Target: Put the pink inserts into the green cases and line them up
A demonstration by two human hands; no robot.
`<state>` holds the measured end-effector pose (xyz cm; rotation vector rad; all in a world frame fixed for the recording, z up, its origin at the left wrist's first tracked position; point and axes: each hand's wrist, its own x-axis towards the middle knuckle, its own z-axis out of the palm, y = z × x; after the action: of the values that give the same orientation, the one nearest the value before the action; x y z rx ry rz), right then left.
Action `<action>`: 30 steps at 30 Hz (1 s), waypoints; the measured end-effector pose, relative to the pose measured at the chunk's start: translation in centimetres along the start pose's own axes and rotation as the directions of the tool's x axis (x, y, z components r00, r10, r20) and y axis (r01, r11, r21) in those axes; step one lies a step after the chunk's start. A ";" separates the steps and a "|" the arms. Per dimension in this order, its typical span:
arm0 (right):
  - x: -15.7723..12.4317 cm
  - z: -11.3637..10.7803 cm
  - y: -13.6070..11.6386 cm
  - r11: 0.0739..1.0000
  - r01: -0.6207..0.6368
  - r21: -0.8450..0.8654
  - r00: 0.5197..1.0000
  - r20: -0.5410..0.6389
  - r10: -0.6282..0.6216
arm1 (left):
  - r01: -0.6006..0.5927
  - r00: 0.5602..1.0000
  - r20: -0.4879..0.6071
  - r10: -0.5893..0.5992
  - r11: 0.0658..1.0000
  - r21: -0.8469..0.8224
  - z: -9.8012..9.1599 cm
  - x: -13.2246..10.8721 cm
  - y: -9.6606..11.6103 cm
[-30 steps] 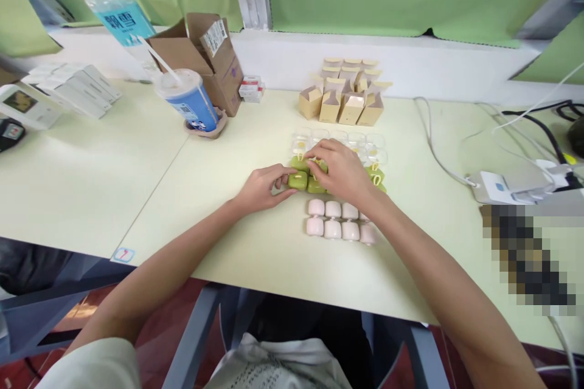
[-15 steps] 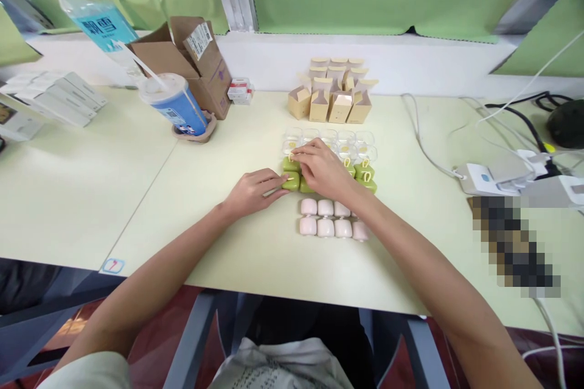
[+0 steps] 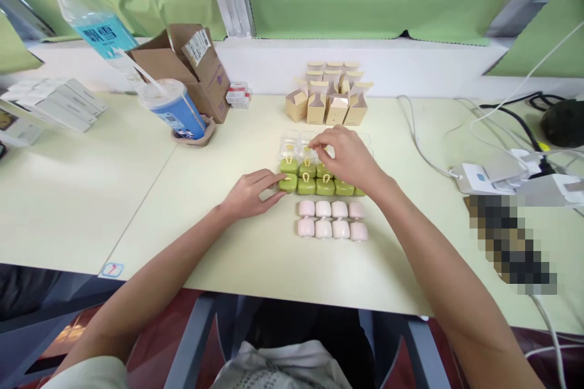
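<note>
My left hand (image 3: 258, 194) rests on the table with its thumb and fingers closed on the small green case (image 3: 288, 183) at the front left of two rows. These cases are glossy and rounded, with pale yellow loops on top. My right hand (image 3: 349, 155) is over the rows, thumb and forefinger apart near a back-row green case (image 3: 307, 168), nothing visible between them. It covers some cases on the right. Behind lie clear plastic cups (image 3: 289, 149) with yellow spots inside, partly hidden. In front sit two rows of pale pink rounded pieces (image 3: 323, 229).
Open small cardboard boxes (image 3: 316, 108) stand at the back by the wall. To the left are a blue cup (image 3: 176, 112) with a straw, an open brown carton (image 3: 201, 79) and a tilted bottle (image 3: 103, 30). Cables and a power strip (image 3: 483, 179) lie on the right.
My right hand has lifted and moved right, off the left green cases, uncovering more of them. My left hand stays at the front-left case. The view has shifted slightly.
</note>
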<state>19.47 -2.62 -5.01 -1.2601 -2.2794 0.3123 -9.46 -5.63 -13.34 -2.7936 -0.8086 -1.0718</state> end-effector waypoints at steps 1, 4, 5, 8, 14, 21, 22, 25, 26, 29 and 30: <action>0.0 0.3 0.0 1.000 0.002 -0.032 0.999 0.039 -0.001 | 0.006 1.000 0.004 -0.006 1.000 0.001 0.0 0.0 0.1; 0.0 1.3 0.1 0.989 0.037 -0.140 0.995 0.094 -0.024 | 0.015 1.000 0.008 -0.015 1.000 0.004 -0.1 0.1 0.1; 0.0 1.6 0.3 0.985 0.049 -0.165 0.995 0.094 -0.034 | 0.017 1.000 0.008 -0.017 1.000 0.005 -0.2 0.1 0.2; 0.0 2.1 0.9 0.981 0.074 -0.178 0.994 0.087 -0.059 | 0.018 1.000 0.012 -0.018 1.000 0.008 -0.2 0.0 0.1; 0.0 2.5 1.5 0.984 0.118 -0.131 0.990 0.095 -0.106 | 0.045 0.999 0.023 -0.045 0.999 0.002 -0.2 -0.2 0.0; 0.1 2.3 0.8 0.996 0.060 -0.064 0.990 0.135 -0.051 | 0.077 0.996 0.036 -0.076 0.997 -0.013 -0.3 -0.3 -0.1; 0.1 2.3 0.7 0.997 0.053 -0.050 0.989 0.140 -0.046 | 0.080 0.996 0.038 -0.079 0.997 -0.016 -0.4 -0.3 -0.1; 0.2 2.2 0.4 0.999 0.029 -0.034 0.989 0.149 -0.024 | 0.073 0.997 0.039 -0.072 0.997 -0.018 -0.4 -0.3 0.0; 0.2 2.1 0.4 0.999 0.021 -0.031 0.989 0.148 -0.016 | 0.071 0.997 0.037 -0.070 0.997 -0.019 -0.3 -0.3 -0.1; 0.2 1.3 0.1 1.000 0.017 -0.012 0.992 0.129 -0.015 | 0.073 0.997 -0.006 -0.073 0.997 -0.018 -0.3 -0.4 -0.2; 0.2 0.8 -0.1 1.000 0.023 -0.006 0.994 0.110 -0.022 | 0.077 0.996 -0.044 -0.077 0.997 -0.017 -0.4 -0.4 -0.1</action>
<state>18.94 -2.46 -5.56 -1.2482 -2.3873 0.3742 -9.95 -5.81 -13.31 -2.7608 -0.9139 -1.1528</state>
